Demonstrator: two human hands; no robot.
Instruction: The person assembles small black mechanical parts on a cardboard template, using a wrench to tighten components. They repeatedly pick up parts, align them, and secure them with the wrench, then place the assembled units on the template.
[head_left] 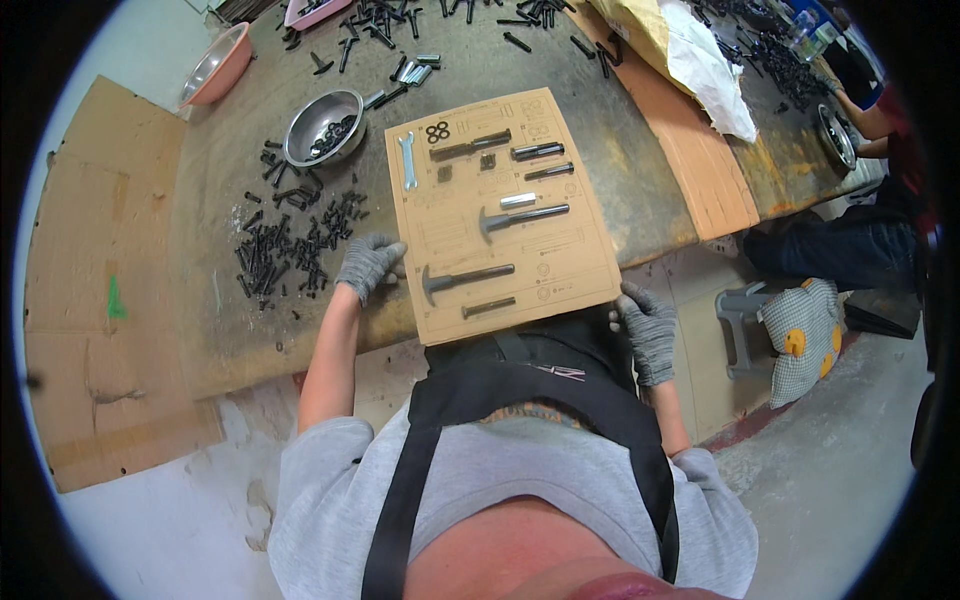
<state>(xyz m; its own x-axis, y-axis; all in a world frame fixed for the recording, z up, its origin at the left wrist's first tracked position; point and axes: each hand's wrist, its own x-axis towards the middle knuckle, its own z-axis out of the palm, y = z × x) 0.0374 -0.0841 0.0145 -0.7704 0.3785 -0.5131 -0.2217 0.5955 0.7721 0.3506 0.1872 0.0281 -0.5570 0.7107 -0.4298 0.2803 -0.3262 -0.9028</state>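
A brown cardboard sheet with printed outlines lies tilted, its near end jutting past the table edge over my lap. On it sit a small silver wrench, black rings, two black T-shaped bolts, a silver sleeve and several dark bolts and pins. My left hand, in a grey knit glove, grips the sheet's left edge with its fingertips. At the near right corner, my gloved right hand has its curled fingers closed on the sheet; its thumb is partly hidden.
Left of the sheet are a heap of black bolts and a metal bowl with dark parts. A pink bowl stands farther left. More hardware lies at the back. A yellow-white sack is at right, near a person's arm and a stool.
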